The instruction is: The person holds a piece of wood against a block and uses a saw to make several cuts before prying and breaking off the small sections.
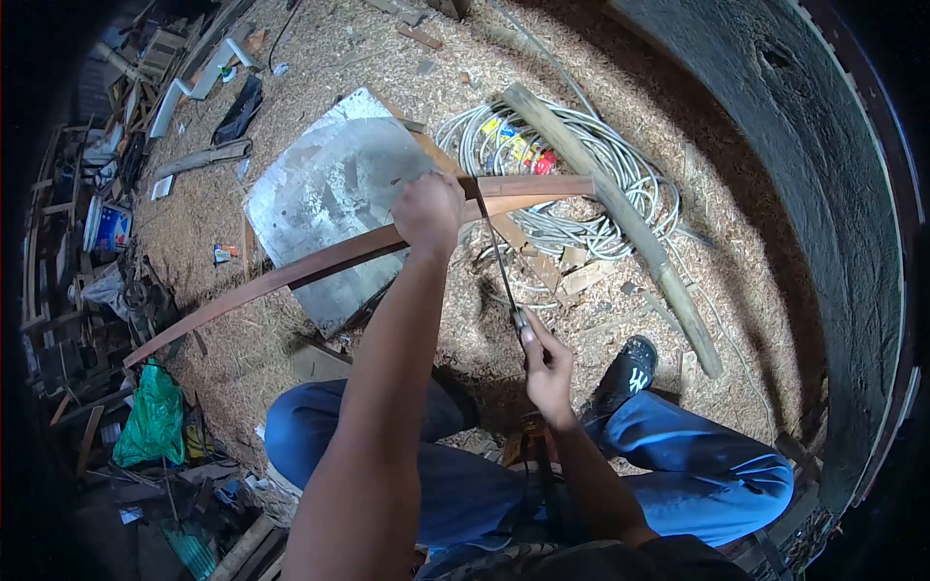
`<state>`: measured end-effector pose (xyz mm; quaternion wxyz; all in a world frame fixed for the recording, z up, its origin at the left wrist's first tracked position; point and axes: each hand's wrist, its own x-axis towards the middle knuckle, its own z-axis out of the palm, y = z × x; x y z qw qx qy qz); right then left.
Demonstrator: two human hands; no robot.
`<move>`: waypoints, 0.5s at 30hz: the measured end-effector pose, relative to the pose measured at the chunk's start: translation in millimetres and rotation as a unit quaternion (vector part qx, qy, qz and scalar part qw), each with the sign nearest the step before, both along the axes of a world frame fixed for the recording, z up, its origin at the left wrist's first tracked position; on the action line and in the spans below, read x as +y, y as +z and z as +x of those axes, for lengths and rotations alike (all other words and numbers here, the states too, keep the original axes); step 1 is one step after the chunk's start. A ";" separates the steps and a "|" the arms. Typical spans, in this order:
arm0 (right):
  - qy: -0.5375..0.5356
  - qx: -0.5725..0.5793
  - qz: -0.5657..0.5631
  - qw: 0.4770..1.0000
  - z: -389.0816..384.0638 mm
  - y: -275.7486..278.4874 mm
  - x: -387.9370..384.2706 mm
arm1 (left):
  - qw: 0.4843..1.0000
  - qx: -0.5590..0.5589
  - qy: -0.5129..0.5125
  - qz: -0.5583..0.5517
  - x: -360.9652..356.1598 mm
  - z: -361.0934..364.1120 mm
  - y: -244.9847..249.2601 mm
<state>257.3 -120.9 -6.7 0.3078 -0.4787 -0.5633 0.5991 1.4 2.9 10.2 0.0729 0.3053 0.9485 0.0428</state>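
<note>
My left hand (429, 211) is closed around a long reddish-brown wooden strip (291, 274), which slants from the lower left up to the right. My right hand (550, 366), lower and nearer my body, grips a long thin dark blade-like tool (503, 263). Its far end crosses the strip just right of my left fist; whether it has cut in cannot be made out. Under the strip's right part shows a lighter orange-brown piece of wood (528, 202). Beneath my left hand lies a worn grey metal-looking sheet (325, 184).
A coil of grey cable (644, 184) lies beyond, with a rough wooden pole (620, 208) across it. Small wood offcuts (584, 277) rest on the shavings-covered ground. Scrap wood and a green plastic bag (152, 418) fill the left side. A dark curved wall (823, 155) stands at right.
</note>
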 end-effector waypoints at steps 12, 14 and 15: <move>0.032 -0.010 -0.024 0.999 -4.9 28.4 15.9 | 1.000 0.023 -0.011 0.008 3.5 0.7 -1.0; 0.022 -0.009 -0.059 0.998 -12.4 34.1 20.7 | 0.998 0.045 -0.025 0.024 2.2 -0.8 -6.2; 0.015 -0.012 -0.058 0.998 -26.3 33.7 30.6 | 0.998 0.044 -0.027 0.020 1.8 -1.3 -5.7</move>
